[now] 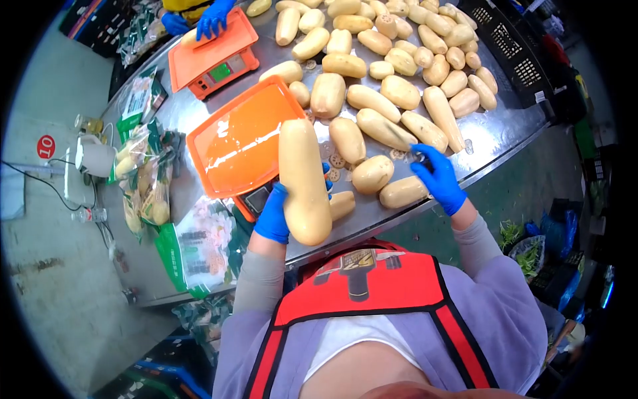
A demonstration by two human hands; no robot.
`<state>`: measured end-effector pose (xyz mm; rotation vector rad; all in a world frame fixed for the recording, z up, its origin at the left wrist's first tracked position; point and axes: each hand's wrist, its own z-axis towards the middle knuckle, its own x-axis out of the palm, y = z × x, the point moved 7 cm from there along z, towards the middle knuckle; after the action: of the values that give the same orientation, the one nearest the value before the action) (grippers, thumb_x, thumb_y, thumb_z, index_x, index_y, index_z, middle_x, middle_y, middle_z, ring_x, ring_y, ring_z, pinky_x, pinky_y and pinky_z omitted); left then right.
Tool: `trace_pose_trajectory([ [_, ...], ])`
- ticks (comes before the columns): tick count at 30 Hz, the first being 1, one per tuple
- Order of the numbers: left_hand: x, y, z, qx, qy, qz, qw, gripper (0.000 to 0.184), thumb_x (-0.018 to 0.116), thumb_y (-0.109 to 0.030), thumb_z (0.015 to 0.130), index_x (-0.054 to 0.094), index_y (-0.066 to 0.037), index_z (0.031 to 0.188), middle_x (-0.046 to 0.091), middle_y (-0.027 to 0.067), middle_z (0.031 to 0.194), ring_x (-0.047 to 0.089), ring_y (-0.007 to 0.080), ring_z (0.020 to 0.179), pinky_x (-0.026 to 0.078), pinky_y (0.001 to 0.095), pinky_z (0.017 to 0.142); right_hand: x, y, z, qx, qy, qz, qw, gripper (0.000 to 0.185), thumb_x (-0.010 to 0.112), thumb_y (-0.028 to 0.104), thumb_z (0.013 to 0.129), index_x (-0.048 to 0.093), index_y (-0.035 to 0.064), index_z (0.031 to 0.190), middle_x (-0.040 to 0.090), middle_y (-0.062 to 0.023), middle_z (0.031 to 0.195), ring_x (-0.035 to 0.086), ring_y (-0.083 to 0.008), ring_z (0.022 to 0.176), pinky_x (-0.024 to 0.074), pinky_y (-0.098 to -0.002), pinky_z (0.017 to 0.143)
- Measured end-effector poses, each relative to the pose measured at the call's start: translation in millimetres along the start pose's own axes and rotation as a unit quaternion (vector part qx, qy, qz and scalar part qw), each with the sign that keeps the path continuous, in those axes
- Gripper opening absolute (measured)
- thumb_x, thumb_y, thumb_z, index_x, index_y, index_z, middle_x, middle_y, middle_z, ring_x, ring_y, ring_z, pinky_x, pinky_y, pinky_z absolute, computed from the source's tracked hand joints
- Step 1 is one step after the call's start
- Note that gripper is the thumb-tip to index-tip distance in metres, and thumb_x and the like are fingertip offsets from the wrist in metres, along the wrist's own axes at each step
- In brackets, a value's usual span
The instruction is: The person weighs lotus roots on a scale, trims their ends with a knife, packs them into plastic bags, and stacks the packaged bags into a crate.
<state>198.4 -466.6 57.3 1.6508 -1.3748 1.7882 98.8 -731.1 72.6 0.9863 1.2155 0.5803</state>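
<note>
Left hand: here it is, the left hand (272,216) in its blue glove, fingers wrapped around one long, fat lotus root (304,183).
Held root: standing lengthwise, twelve to six, with the nearer orange scale (239,146) just behind it at ten o'clock (whether the two touch, I cannot tell).
Right hand: out at three o'clock goes the right hand (438,179), blue-gloved too, fingers bent; something thin and dark blurs at the tips, so I cannot tell whether they grip it.
Close by: a pale root (404,191) lies just beside that hand, at its eight o'clock.
Pile: a big spread of roots (402,96) fills one o'clock from the held one, with holed slices (337,159) scattered among the nearest, all on a shiny metal table (495,136).
Across the table: at eleven o'clock, a co-worker's hand (214,18), gloved blue, over a second orange scale (236,43).
Edges: bagged roots (156,203) at nine, a green-and-white bag (199,246) at eight, a black crate (512,50) at two.
</note>
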Motion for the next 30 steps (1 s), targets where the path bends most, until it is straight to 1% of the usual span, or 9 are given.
trace_pose_trajectory([
  [2,-6,-10,2,0.047,-0.023,0.241,0.969,0.085,0.069,-0.042,0.070,0.030,-0.002,0.134,0.046,0.0142,0.126,0.050,0.0292,0.111,0.043,0.0412,0.092,15,30,4,-0.083,-0.009,-0.002,0.997,0.027,0.067,0.012,0.078,0.058,0.0055,0.102,0.058,-0.0079,0.085,0.054,-0.0152,0.069,0.0459,-0.0273,0.062],
  [5,-1,-15,2,0.075,-0.055,0.340,0.936,0.087,0.075,-0.029,0.063,0.031,-0.001,0.132,0.046,0.0124,0.125,0.048,0.0250,0.113,0.040,0.0372,0.095,25,74,10,-0.102,0.017,-0.038,0.994,0.026,0.070,0.013,0.073,0.059,0.0074,0.096,0.058,-0.0071,0.078,0.055,-0.0177,0.064,0.0458,-0.0291,0.058],
  [6,5,-19,0,0.103,-0.063,0.408,0.905,0.087,0.076,-0.025,0.062,0.032,-0.001,0.132,0.047,0.0120,0.124,0.047,0.0237,0.114,0.039,0.0365,0.096,28,96,10,-0.178,0.018,-0.071,0.981,0.025,0.070,0.013,0.070,0.059,0.0087,0.092,0.057,-0.0059,0.074,0.056,-0.0196,0.062,0.0453,-0.0302,0.056],
  [11,22,-20,-7,0.111,-0.068,0.467,0.875,0.087,0.078,-0.020,0.060,0.033,-0.001,0.132,0.046,0.0114,0.125,0.046,0.0219,0.115,0.037,0.0359,0.096,42,132,8,-0.324,0.004,-0.157,0.933,0.025,0.070,0.017,0.062,0.056,0.0130,0.082,0.053,-0.0022,0.063,0.055,-0.0232,0.056,0.0423,-0.0345,0.049],
  [18,33,-16,-9,0.099,-0.070,0.485,0.866,0.087,0.079,-0.020,0.059,0.034,0.000,0.131,0.047,0.0115,0.125,0.047,0.0207,0.114,0.037,0.0352,0.096,41,141,8,-0.326,0.005,-0.181,0.928,0.029,0.071,0.018,0.061,0.055,0.0132,0.085,0.052,-0.0034,0.063,0.055,-0.0233,0.057,0.0427,-0.0348,0.049],
  [25,48,-20,-16,0.088,-0.067,0.504,0.857,0.093,0.082,-0.019,0.054,0.034,0.000,0.132,0.047,0.0117,0.126,0.046,0.0211,0.115,0.036,0.0356,0.098,32,89,30,-0.282,0.020,-0.230,0.931,0.013,0.063,0.017,0.069,0.058,0.0127,0.080,0.056,-0.0069,0.067,0.058,-0.0266,0.064,0.0452,-0.0381,0.053],
  [27,53,-18,-20,0.106,-0.049,0.492,0.863,0.094,0.083,-0.019,0.053,0.034,0.000,0.132,0.046,0.0117,0.127,0.045,0.0214,0.116,0.035,0.0355,0.098,-1,-8,71,-0.045,-0.006,-0.365,0.930,0.012,0.055,0.022,0.080,0.059,0.0104,0.079,0.060,-0.0117,0.071,0.059,-0.0283,0.065,0.0467,-0.0381,0.058],
  [29,48,-18,-22,0.124,-0.033,0.467,0.875,0.097,0.085,-0.018,0.051,0.033,-0.001,0.132,0.044,0.0122,0.128,0.044,0.0225,0.119,0.034,0.0359,0.100,-39,-60,71,0.017,-0.071,-0.368,0.927,0.025,0.056,0.030,0.083,0.057,0.0059,0.079,0.060,-0.0149,0.072,0.058,-0.0309,0.064,0.0459,-0.0382,0.058],
  [30,46,-21,-22,0.122,-0.037,0.468,0.875,0.097,0.085,-0.018,0.051,0.033,-0.001,0.132,0.044,0.0122,0.128,0.044,0.0225,0.119,0.034,0.0359,0.100,-51,-55,66,0.009,-0.119,-0.302,0.946,0.026,0.060,0.029,0.081,0.056,0.0038,0.077,0.058,-0.0139,0.067,0.057,-0.0251,0.059,0.0454,-0.0342,0.057],
])
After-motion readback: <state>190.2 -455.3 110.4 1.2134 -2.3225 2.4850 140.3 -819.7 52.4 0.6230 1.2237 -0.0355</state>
